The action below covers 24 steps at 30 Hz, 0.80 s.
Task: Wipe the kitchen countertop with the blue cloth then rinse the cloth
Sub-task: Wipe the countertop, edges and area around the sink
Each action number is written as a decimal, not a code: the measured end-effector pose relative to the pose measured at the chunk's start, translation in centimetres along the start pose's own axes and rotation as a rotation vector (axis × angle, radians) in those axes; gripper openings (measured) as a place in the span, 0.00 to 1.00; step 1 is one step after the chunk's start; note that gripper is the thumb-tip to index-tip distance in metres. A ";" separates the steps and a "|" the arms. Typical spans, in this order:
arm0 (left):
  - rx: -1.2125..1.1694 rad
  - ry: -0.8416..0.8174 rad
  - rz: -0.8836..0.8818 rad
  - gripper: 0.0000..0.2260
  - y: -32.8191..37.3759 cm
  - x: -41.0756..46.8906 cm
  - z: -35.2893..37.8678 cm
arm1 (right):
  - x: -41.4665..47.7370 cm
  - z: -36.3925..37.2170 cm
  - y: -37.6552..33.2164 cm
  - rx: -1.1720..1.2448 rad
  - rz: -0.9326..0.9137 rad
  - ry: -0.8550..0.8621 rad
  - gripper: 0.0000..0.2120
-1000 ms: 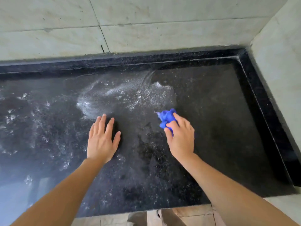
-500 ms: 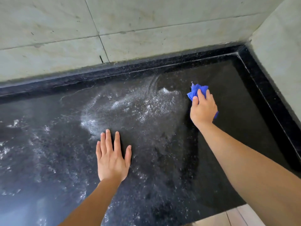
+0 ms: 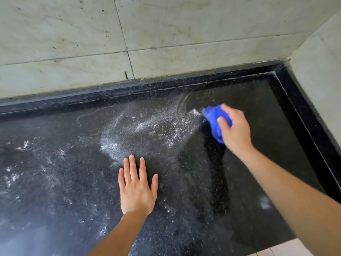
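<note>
Blue cloth sits bunched in the right grip, fingers curled round it, far right on the dark surface. Left grip lies flat, holding nothing. White residue covers the middle and, perhaps, the hazy left, so wiping looks partway done. Rinsing is not yet begun.

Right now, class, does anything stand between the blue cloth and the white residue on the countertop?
Nothing visible does. The blue cloth, gripped by the right hand, meets the right edge of the white residue. The left hand lies flat on the countertop at the residue's near edge, beside that path.
</note>
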<state>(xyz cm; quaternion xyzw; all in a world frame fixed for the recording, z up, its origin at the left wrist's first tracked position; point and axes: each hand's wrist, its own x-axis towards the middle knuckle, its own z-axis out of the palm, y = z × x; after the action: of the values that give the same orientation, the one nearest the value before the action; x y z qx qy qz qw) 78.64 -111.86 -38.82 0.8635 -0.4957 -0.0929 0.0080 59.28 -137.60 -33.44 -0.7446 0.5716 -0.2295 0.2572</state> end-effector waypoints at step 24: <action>-0.004 0.031 -0.027 0.29 0.1 0.1 0.3 | 6.4 9.1 -3.3 -0.333 0.047 -0.016 0.19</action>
<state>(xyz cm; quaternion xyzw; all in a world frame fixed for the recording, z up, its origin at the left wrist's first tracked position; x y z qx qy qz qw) 78.54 -111.96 -39.11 0.8714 -0.4836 -0.0808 0.0162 69.04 -142.02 -37.93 -0.7650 0.6170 -0.1197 0.1402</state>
